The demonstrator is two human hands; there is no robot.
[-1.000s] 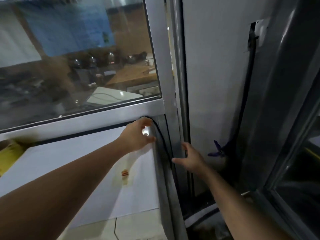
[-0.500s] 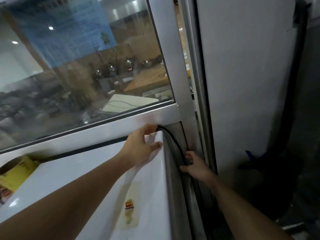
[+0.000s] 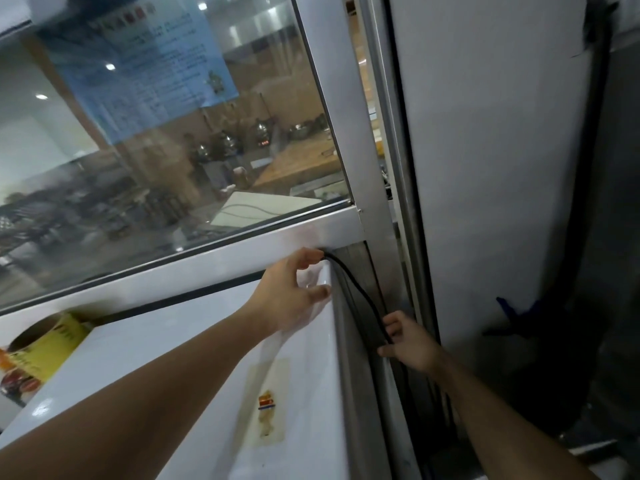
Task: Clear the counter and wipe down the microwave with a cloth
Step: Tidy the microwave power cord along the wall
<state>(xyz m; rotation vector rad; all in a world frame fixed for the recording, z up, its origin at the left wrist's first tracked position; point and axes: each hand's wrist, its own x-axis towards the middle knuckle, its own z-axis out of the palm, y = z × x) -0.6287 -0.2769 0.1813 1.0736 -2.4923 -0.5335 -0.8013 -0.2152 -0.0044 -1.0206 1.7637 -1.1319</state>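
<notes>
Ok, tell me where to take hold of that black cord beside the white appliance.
Grip the black cord on its free slack stretch in the gap right of the white appliance, coming from the right. Its upper end disappears behind the corner under the left hand; the right hand is already at the lower part.

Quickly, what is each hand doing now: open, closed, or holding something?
Left hand: open, gripping the white appliance's back right corner.
Right hand: fingers curled at the black cable; a firm grip cannot be told.

Two hands [image 3: 291,292] [image 3: 410,344], one black cable [image 3: 363,296], one yellow carton [image 3: 41,355].
</notes>
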